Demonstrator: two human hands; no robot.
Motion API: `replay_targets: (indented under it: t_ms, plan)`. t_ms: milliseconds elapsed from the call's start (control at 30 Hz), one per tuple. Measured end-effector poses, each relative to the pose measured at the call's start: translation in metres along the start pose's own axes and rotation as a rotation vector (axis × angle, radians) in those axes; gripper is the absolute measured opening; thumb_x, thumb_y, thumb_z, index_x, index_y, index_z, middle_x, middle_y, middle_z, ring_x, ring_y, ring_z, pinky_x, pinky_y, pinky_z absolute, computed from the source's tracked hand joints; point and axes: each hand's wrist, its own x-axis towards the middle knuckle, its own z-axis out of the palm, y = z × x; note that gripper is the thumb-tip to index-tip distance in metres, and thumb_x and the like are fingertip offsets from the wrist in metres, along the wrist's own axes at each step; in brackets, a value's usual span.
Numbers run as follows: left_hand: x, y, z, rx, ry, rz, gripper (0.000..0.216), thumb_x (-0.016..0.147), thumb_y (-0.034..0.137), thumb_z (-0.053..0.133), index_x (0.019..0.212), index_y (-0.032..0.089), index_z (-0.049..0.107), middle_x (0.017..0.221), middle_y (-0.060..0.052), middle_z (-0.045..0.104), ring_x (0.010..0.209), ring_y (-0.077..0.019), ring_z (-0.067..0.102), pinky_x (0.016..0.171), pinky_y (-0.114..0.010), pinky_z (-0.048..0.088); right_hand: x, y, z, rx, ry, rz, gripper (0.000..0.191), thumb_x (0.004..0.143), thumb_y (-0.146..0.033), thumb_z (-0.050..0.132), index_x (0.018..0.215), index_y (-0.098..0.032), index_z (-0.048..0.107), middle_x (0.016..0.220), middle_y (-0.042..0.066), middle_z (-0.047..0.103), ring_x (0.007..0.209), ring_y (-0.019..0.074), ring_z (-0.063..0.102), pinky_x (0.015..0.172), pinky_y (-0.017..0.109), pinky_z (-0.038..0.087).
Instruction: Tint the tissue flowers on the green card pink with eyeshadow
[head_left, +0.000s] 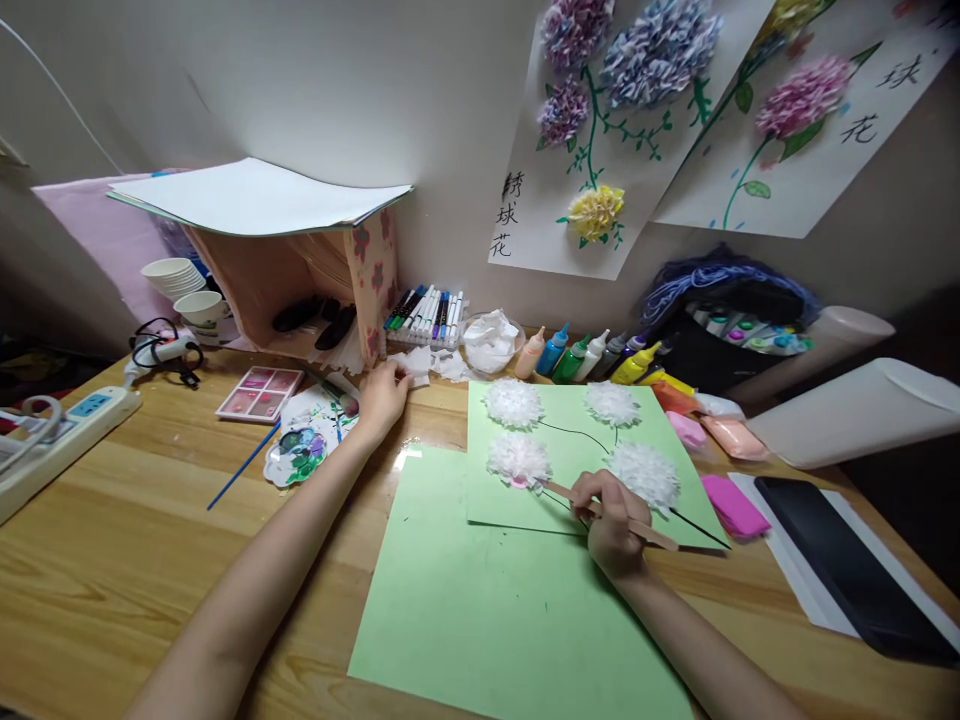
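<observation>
My right hand (615, 520) grips a flat wooden craft stick (652, 533). Its tip is at the lower edge of the lower-left white tissue-paper flower (519, 455), beside a small pink patch. Three more such flowers, among them the lower-right flower (646, 473), sit on a light green sheet (559, 512) with drawn black stem lines. Farther left, my left hand (384, 402) is at the loose white tissue-paper pieces (416, 363), fingers bent together at a piece; its fingertips are partly hidden. Under the work lies a larger green sheet (480, 600).
A paint palette (289, 465), a blue brush (241, 468) and a four-pan colour box (259, 393) lie left. Behind stand a bowl of tissue (491, 345), markers (427, 315) and paint bottles (574, 358). Right are clay packets (735, 437) and a black phone (847, 560); far left, a power strip (67, 440).
</observation>
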Motion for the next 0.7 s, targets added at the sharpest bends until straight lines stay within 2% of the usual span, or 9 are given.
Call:
replay_targets:
  t_ms: [133, 200, 267, 333, 367, 433, 533, 600, 700]
  plan:
    - [0.000, 0.019, -0.030, -0.207, 0.055, -0.012, 0.012, 0.077, 0.027, 0.061, 0.079, 0.017, 0.067, 0.080, -0.005, 0.070, 0.076, -0.0189, 0.062, 0.069, -0.027, 0.044, 0.002, -0.001, 0.001, -0.010, 0.008, -0.029, 0.045, 0.094, -0.035, 0.035, 0.055, -0.020, 0.050, 0.048, -0.002, 0.046, 0.042, 0.0110, 0.040, 0.041, 0.027, 0.028]
    - [-0.006, 0.039, -0.046, -0.364, 0.009, 0.027, 0.014, 0.074, 0.029, 0.065, 0.076, 0.015, 0.067, 0.077, -0.005, 0.070, 0.074, -0.0179, 0.063, 0.069, -0.027, 0.045, 0.003, -0.002, 0.001, -0.019, 0.029, -0.036, 0.044, 0.094, -0.036, 0.035, 0.055, -0.020, 0.050, 0.048, -0.002, 0.046, 0.042, 0.0112, 0.040, 0.042, 0.027, 0.029]
    - [-0.019, 0.065, -0.057, -0.569, -0.213, 0.089, 0.017, 0.072, 0.032, 0.067, 0.074, 0.014, 0.067, 0.078, -0.005, 0.070, 0.075, -0.0169, 0.063, 0.070, -0.026, 0.046, 0.004, -0.002, 0.001, -0.028, 0.040, -0.050, 0.043, 0.094, -0.035, 0.035, 0.056, -0.020, 0.050, 0.048, -0.002, 0.046, 0.042, 0.0113, 0.040, 0.042, 0.027, 0.030]
    - [-0.038, 0.090, -0.059, -0.696, -0.598, 0.140, 0.019, 0.071, 0.032, 0.068, 0.075, 0.014, 0.068, 0.078, -0.005, 0.071, 0.075, -0.0165, 0.064, 0.071, -0.026, 0.047, 0.004, -0.003, 0.001, -0.035, 0.037, -0.069, 0.043, 0.094, -0.034, 0.035, 0.056, -0.021, 0.049, 0.048, -0.002, 0.046, 0.043, 0.0116, 0.040, 0.043, 0.027, 0.030]
    - [-0.049, 0.101, -0.056, -0.703, -0.774, 0.169, 0.018, 0.071, 0.032, 0.067, 0.076, 0.014, 0.069, 0.077, -0.004, 0.071, 0.074, -0.0159, 0.064, 0.070, -0.026, 0.047, 0.004, -0.004, 0.001, -0.040, 0.034, -0.080, 0.043, 0.094, -0.033, 0.034, 0.056, -0.021, 0.049, 0.048, -0.002, 0.046, 0.043, 0.0117, 0.040, 0.043, 0.027, 0.029]
    - [-0.068, 0.115, -0.043, -0.641, -0.970, 0.184, 0.016, 0.073, 0.028, 0.065, 0.078, 0.014, 0.070, 0.077, -0.004, 0.072, 0.072, -0.0146, 0.063, 0.067, -0.024, 0.046, 0.005, -0.005, 0.000, -0.071, 0.000, -0.111, 0.043, 0.095, -0.031, 0.033, 0.056, -0.021, 0.048, 0.048, -0.002, 0.045, 0.044, 0.0117, 0.041, 0.044, 0.027, 0.029]
    - [-0.087, 0.117, -0.018, -0.482, -0.991, 0.175, 0.013, 0.073, 0.022, 0.062, 0.078, 0.014, 0.071, 0.076, -0.003, 0.071, 0.071, -0.0151, 0.062, 0.063, -0.023, 0.043, 0.007, -0.009, 0.000, -0.196, -0.154, -0.181, 0.041, 0.095, -0.027, 0.032, 0.058, -0.021, 0.048, 0.050, -0.002, 0.046, 0.045, 0.0113, 0.043, 0.046, 0.027, 0.032]
    - [-0.093, 0.113, -0.007, -0.380, -0.931, 0.190, 0.013, 0.075, 0.022, 0.060, 0.078, 0.016, 0.071, 0.078, -0.003, 0.071, 0.072, -0.0162, 0.062, 0.063, -0.024, 0.042, 0.009, -0.011, 0.002, -0.278, -0.247, -0.215, 0.038, 0.095, -0.025, 0.033, 0.061, -0.021, 0.049, 0.052, -0.002, 0.048, 0.047, 0.0114, 0.045, 0.048, 0.026, 0.034]
    - [-0.098, 0.109, 0.000, -0.252, -0.816, 0.229, 0.016, 0.078, 0.022, 0.055, 0.079, 0.018, 0.071, 0.080, -0.003, 0.072, 0.073, -0.0177, 0.061, 0.062, -0.026, 0.039, 0.012, -0.013, 0.004, -0.323, -0.277, -0.182, 0.034, 0.095, -0.025, 0.034, 0.065, -0.021, 0.049, 0.055, -0.002, 0.049, 0.049, 0.0115, 0.048, 0.050, 0.025, 0.037]
